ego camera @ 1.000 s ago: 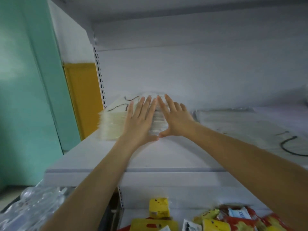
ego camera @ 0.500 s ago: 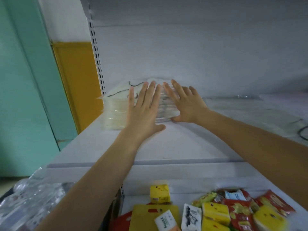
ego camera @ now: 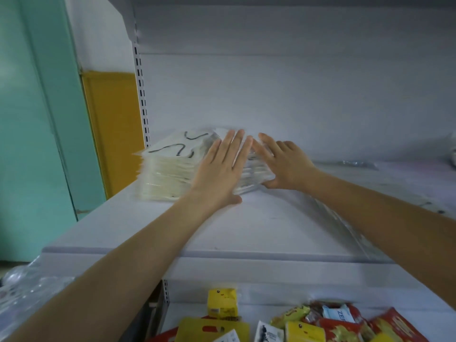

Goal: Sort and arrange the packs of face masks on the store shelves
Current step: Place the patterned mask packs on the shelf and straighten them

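Still pressing the stack of mask packs (ego camera: pixel 170 174), far left on the shelf (ego camera: pixel 246 230), with left hand (ego camera: pixel 222 169) and right hand (ego camera: pixel 286 166) flat, fingers straight, tips nearly meeting. Barely shifted within 1 second; probably squared, ready for more packs.

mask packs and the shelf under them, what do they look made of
Mask packs: clear glossy plastic wrap, likely; pale masks and black ear loops show through. Shelf: probably white painted metal, smooth and matte; the slotted upright beside it suggests steel racking.
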The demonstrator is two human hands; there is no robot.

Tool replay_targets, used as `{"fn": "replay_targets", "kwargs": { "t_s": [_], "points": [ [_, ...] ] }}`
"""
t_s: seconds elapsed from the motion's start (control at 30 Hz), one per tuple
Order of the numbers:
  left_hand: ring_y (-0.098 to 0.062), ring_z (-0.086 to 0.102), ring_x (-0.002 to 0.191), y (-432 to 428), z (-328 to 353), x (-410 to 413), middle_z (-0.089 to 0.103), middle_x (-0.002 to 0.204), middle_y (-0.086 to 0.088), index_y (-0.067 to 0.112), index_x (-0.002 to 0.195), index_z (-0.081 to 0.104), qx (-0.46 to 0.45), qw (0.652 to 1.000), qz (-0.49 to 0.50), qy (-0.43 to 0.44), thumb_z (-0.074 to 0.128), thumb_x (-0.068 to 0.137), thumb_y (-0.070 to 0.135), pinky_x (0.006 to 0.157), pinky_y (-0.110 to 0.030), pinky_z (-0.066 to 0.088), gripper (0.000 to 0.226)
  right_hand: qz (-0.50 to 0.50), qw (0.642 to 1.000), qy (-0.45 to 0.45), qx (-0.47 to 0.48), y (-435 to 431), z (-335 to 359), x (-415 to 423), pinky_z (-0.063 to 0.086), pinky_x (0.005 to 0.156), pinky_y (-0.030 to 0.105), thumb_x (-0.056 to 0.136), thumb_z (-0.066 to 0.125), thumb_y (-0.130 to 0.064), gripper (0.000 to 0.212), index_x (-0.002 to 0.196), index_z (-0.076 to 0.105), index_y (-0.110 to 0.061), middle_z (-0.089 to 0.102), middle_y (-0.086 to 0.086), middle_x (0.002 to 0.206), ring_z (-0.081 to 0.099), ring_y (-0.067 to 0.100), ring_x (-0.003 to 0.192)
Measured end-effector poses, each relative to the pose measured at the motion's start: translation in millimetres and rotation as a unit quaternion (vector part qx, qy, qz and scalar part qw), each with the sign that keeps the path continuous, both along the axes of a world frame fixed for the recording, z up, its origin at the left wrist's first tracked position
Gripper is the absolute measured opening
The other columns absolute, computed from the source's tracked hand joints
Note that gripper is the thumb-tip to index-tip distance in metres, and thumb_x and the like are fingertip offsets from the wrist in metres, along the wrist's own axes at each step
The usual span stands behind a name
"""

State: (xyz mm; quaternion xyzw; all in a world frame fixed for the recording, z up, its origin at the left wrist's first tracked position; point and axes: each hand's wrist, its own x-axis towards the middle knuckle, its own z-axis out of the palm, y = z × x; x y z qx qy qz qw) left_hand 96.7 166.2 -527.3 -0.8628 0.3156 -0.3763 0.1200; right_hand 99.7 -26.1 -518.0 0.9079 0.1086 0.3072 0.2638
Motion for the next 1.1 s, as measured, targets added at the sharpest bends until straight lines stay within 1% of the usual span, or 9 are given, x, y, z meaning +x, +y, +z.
{"fn": "replay_targets", "kwargs": {
  "t_s": [0.07,0.13,0.23,0.3,0.47,0.63,0.8,0.9,1.1],
  "points": [
    [-0.034,-0.012,0.144,-15,7,5,-0.015,0.155,-0.019,0.001,0.143,-0.023,0.028,0.998,0.034,0.046,0.067,0.076,0.055,0.116,-0.041,-0.007,0.124,0.0,1.0,-0.002,0.012,-8,-1,-1,0.054,0.059,0.032,0.032,0.084,-0.057,0.128,0.139,0.031,-0.01,0.061,0.024,0.117,0.066,0.034,0.064],
    [-0.033,-0.014,0.144,-25,11,10,-0.016,0.156,-0.018,0.001,0.144,-0.022,0.043,0.996,0.057,0.061,0.063,0.081,0.052,0.116,-0.042,-0.006,0.117,-0.015,1.0,-0.003,0.022,-11,0,-5,0.053,0.064,0.032,0.041,0.081,-0.06,0.128,0.144,0.021,-0.012,0.054,0.023,0.127,0.066,0.032,0.071],
    [-0.033,-0.007,0.145,-35,7,12,-0.008,0.156,-0.017,0.001,0.146,-0.017,0.048,0.994,0.057,0.086,0.061,0.086,0.042,0.117,-0.042,0.0,0.106,-0.054,0.995,0.058,0.052,-12,1,-11,0.043,0.094,0.037,0.076,0.064,-0.056,0.117,0.146,-0.021,-0.018,0.012,0.018,0.154,0.052,0.033,0.116],
    [-0.033,-0.006,0.145,-37,0,11,-0.007,0.156,-0.017,0.002,0.147,-0.015,0.038,0.993,0.054,0.099,0.057,0.088,0.036,0.117,-0.04,0.004,0.098,-0.071,0.981,0.106,0.144,-14,5,-17,0.041,0.097,0.038,0.081,0.064,-0.048,0.114,0.144,-0.026,-0.019,0.004,0.013,0.154,0.042,0.032,0.125],
    [-0.031,-0.004,0.145,-36,-7,13,-0.005,0.156,-0.016,0.003,0.147,-0.014,-0.003,0.994,0.041,0.105,0.053,0.087,0.035,0.117,-0.036,0.01,0.095,-0.042,0.924,0.149,0.349,-11,14,-33,0.043,0.088,0.038,0.08,0.07,-0.035,0.114,0.146,-0.022,-0.021,0.021,0.016,0.144,0.052,0.035,0.11],
    [-0.032,-0.004,0.145,-38,-8,14,-0.003,0.156,-0.016,0.002,0.148,-0.011,-0.02,0.995,0.023,0.097,0.055,0.087,0.032,0.117,-0.035,0.007,0.094,-0.045,0.883,0.222,0.412,-1,0,-42,0.035,0.099,0.035,0.075,0.076,-0.036,0.125,0.144,-0.027,-0.018,0.019,0.019,0.146,0.04,0.034,0.128],
    [-0.033,-0.008,0.145,-35,-8,16,-0.003,0.156,-0.018,0.003,0.148,-0.011,-0.042,0.994,0.0,0.105,0.056,0.085,0.026,0.117,-0.035,0.005,0.094,-0.081,0.914,0.175,0.357,9,-12,-34,0.043,0.089,0.041,0.077,0.071,-0.044,0.123,0.142,-0.03,-0.02,0.025,0.015,0.141,0.049,0.035,0.117],
    [-0.034,-0.007,0.145,-35,-9,19,-0.003,0.156,-0.019,0.005,0.148,-0.012,-0.06,0.991,-0.016,0.119,0.055,0.085,0.021,0.117,-0.037,0.011,0.093,-0.101,0.93,0.133,0.327,11,-15,-27,0.045,0.081,0.04,0.082,0.065,-0.044,0.116,0.142,-0.031,-0.021,0.03,0.013,0.137,0.055,0.035,0.108],
    [-0.032,-0.012,0.145,-31,-11,23,-0.011,0.156,-0.017,0.008,0.148,-0.015,-0.065,0.987,-0.03,0.147,0.054,0.087,0.023,0.112,-0.035,0.025,0.093,-0.092,0.933,0.102,0.333,12,-17,-19,0.045,0.084,0.043,0.085,0.062,-0.044,0.11,0.143,-0.029,-0.023,0.037,0.013,0.131,0.055,0.036,0.109]
  ]
}}
